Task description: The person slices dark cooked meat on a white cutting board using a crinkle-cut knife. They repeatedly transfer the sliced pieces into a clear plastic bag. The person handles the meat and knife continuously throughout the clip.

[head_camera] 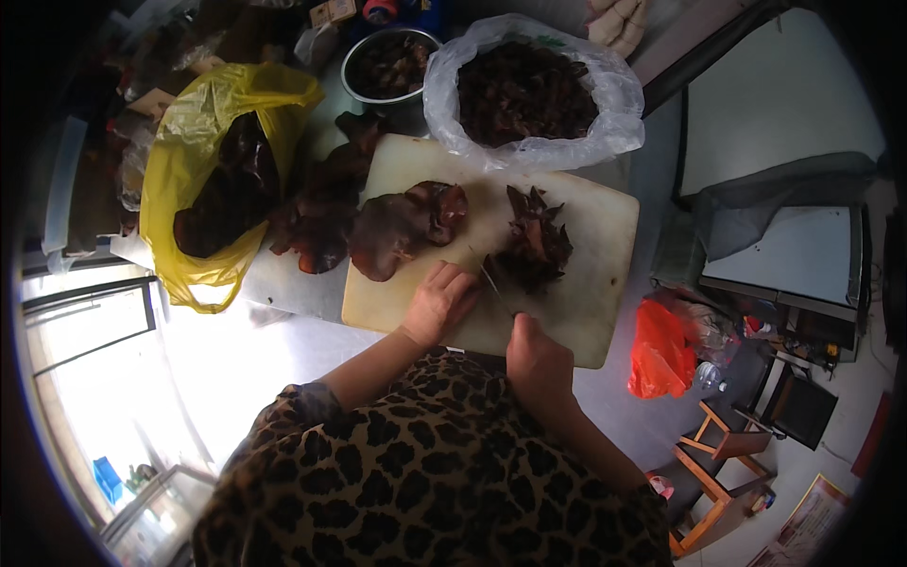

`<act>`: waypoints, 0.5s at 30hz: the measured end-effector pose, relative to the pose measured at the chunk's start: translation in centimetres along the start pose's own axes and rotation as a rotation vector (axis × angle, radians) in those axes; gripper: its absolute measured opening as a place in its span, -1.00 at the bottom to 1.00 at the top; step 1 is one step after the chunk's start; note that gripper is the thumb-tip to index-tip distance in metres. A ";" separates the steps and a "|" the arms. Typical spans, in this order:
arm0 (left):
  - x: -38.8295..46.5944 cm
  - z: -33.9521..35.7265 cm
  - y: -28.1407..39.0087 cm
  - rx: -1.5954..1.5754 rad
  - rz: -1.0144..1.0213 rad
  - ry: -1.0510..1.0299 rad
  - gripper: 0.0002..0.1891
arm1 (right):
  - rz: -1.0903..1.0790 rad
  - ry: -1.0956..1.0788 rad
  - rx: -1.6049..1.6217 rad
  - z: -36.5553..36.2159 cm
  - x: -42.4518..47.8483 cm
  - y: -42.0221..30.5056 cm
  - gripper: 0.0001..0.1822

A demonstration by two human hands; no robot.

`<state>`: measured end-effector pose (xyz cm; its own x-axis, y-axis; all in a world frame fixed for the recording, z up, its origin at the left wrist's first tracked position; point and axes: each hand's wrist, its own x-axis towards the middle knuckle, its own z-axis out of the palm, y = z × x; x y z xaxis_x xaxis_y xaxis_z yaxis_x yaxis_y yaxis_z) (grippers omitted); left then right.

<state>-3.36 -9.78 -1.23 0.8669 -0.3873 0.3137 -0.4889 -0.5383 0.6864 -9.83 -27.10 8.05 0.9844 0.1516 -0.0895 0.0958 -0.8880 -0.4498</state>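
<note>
My right hand (538, 358) grips the handle of a knife (496, 285), its blade angled up and left over a pale plastic cutting board (599, 234). My left hand (441, 303) rests on the board just left of the blade with fingers curled; whether anything lies under them is hidden. Beyond the blade sits a pile of dark brown cut strips (537, 241), which look like wood ear fungus. A large whole piece of it (388, 234) lies on the board's left part, and more pieces (315, 237) overlap beside the board.
At the left stands an open yellow plastic bag (166, 163) holding large dark pieces. Behind the board are a clear plastic bag (623, 120) full of dark strips and a metal bowl (347, 76) with food. A red plastic bag (659, 351) and wooden stool (708, 489) are at right.
</note>
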 end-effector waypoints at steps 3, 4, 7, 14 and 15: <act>0.1 0.0 -0.1 0.013 0.010 0.013 -0.77 | 0.042 0.014 -0.027 0.7 0.0 0.3 -0.91; 0.2 0.1 0.1 0.007 0.018 0.013 -0.77 | 0.058 0.039 -0.032 2.0 0.2 0.9 -0.90; 0.3 -0.1 0.2 0.000 0.034 0.024 -0.77 | 0.101 0.044 -0.013 3.2 1.2 2.1 -0.87; -0.4 -0.1 -0.7 -0.006 0.031 0.026 -0.76 | 0.003 0.039 0.071 0.2 0.1 0.7 -0.89; -0.3 -0.2 -0.7 0.002 0.035 0.022 -0.76 | 0.016 0.009 0.048 0.4 0.1 0.7 -0.89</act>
<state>-3.24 -9.18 -1.68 0.8510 -0.3897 0.3522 -0.5195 -0.5258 0.6735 -9.73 -27.53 7.39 0.9871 0.1331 -0.0889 0.0729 -0.8684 -0.4905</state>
